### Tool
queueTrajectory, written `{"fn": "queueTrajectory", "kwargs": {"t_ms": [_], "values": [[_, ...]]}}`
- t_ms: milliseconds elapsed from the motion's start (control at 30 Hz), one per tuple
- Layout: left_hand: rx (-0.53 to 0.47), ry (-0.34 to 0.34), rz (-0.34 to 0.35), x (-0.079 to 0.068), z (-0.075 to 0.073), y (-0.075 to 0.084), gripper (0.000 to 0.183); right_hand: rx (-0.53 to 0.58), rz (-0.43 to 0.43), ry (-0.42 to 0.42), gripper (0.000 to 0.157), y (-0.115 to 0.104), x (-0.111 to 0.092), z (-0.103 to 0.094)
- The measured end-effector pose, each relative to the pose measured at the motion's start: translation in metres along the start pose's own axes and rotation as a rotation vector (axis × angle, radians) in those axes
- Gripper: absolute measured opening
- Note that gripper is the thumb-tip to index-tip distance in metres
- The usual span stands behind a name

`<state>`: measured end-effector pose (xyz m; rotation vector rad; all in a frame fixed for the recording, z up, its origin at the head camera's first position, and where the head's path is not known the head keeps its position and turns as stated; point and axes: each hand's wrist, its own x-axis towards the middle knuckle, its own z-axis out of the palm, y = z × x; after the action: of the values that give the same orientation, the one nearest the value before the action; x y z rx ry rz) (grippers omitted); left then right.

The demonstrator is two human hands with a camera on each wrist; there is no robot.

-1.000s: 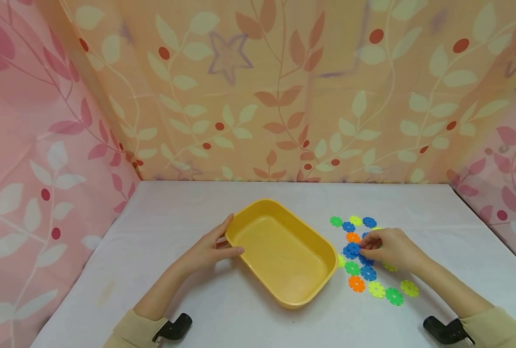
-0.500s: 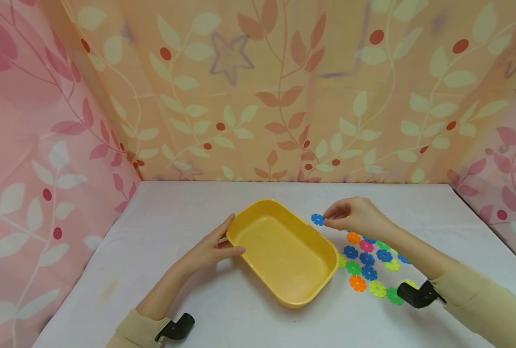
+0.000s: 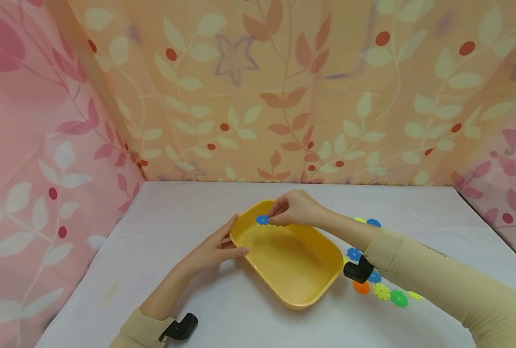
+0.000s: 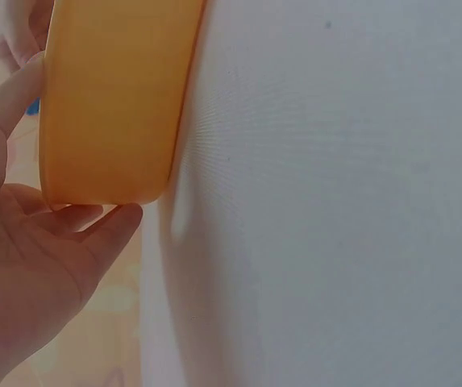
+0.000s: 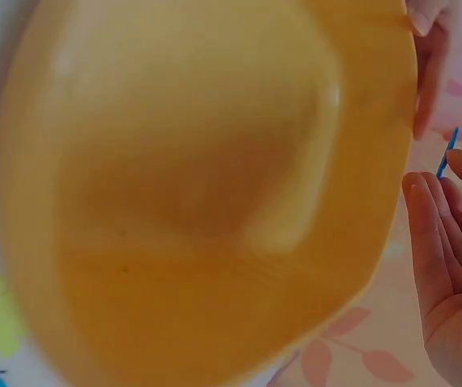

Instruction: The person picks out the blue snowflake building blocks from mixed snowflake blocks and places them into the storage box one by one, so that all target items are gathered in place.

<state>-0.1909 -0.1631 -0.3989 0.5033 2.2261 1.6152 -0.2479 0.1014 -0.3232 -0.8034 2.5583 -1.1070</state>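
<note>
Nearest, the left sleeve (image 3: 138, 331) carried a black wrist unit (image 3: 180, 327), and the right sleeve (image 3: 440, 275) carried a second unit (image 3: 359, 269). Just beyond lay the orange disc (image 3: 361, 287), the yellow disc (image 3: 381, 291) and the green disc (image 3: 399, 298), flat on the white table (image 3: 240, 319) near the right end of the tray (image 3: 284, 261). The right sleeve hid part of this group.

The tray stood at an angle between the arms, opening upward. At its left end, the left hand (image 3: 216, 246) gripped the tray: thumb and fingers were spread apart, the thumb at the rim and fingertips against the outer wall. The right hand (image 3: 299, 209) held the blue disc (image 3: 262, 220) by its edge, thumb and fingers clamped on it. The blue disc was positioned above the tray's far left portion, slightly higher than the rim. Farthest, an orange leaf-patterned cloth (image 3: 240, 106) backed the table.
</note>
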Motion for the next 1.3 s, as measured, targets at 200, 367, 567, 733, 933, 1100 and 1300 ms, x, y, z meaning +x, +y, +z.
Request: {"fn": "queueTrajectory", "kwargs": {"t_ms": [200,367,567,733,933,1100,1300], "values": [[-0.013,-0.016,0.017,0.001,-0.001,-0.001,0.101,0.013,0.001,-0.048,0.012,0.002,0.020,0.018],[-0.015,-0.021,0.016,0.001,-0.001,-0.001,0.100,-0.024,-0.029,-0.072,0.010,0.012,0.032,0.030],[-0.024,-0.015,0.004,0.001,0.000,0.000,0.103,-0.126,-0.057,-0.124,0.009,0.021,0.042,0.040],[-0.027,-0.010,-0.005,0.000,0.000,0.001,0.104,-0.228,-0.105,-0.158,0.009,0.022,0.047,0.048],[0.006,0.005,-0.012,0.000,0.000,-0.001,0.104,-0.264,-0.135,-0.152,0.009,0.025,0.050,0.054],[0.019,0.007,-0.014,0.000,0.000,-0.003,0.103,-0.242,-0.118,-0.157,0.010,0.026,0.050,0.057],[0.023,0.003,-0.002,0.000,0.000,-0.003,0.102,-0.214,-0.105,-0.177,0.009,0.023,0.049,0.058]]}}
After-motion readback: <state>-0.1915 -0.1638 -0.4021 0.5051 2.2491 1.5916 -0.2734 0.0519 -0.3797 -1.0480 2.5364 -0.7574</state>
